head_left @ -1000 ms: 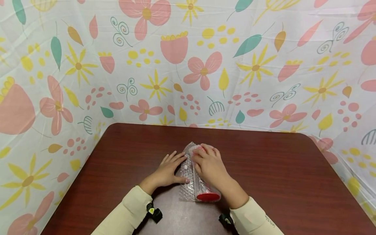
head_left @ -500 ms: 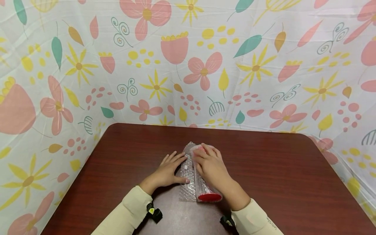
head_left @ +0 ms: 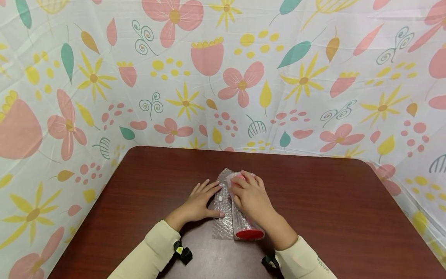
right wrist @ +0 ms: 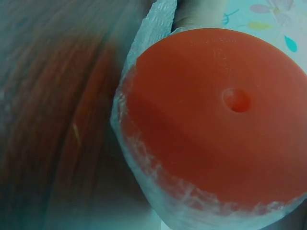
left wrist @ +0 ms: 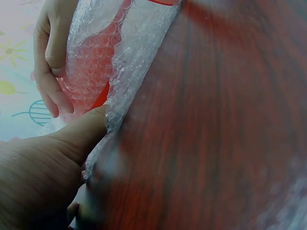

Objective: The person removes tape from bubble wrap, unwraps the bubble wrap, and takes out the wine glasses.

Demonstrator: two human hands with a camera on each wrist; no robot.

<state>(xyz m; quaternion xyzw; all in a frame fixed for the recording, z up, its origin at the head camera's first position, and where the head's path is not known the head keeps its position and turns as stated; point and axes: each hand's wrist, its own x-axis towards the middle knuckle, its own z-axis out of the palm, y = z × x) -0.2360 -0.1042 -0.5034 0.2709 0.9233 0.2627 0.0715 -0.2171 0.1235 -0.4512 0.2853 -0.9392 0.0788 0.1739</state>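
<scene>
A cylinder with a flat red end (head_left: 250,234) lies on its side at the middle of the table, wrapped in clear bubble wrap (head_left: 223,228). My right hand (head_left: 252,197) grips it from above, fingers curled over its far part. My left hand (head_left: 196,205) rests with spread fingers on the flat flap of wrap to the left of the roll. In the left wrist view, the thumb (left wrist: 86,129) presses the wrap's edge beside the red body (left wrist: 91,57). The right wrist view shows the round red end (right wrist: 187,124) with a small central hole; what kind of object it is cannot be told.
A dark red-brown wooden table (head_left: 324,201) lies beneath everything, with rounded far corners. A white curtain (head_left: 209,93) printed with flowers and leaves hangs behind and at both sides. Black camera straps (head_left: 182,254) are on both wrists.
My right hand and the wrapped cylinder have shifted slightly to the right, uncovering a little more of the flat flap. My left hand has stayed in place.
</scene>
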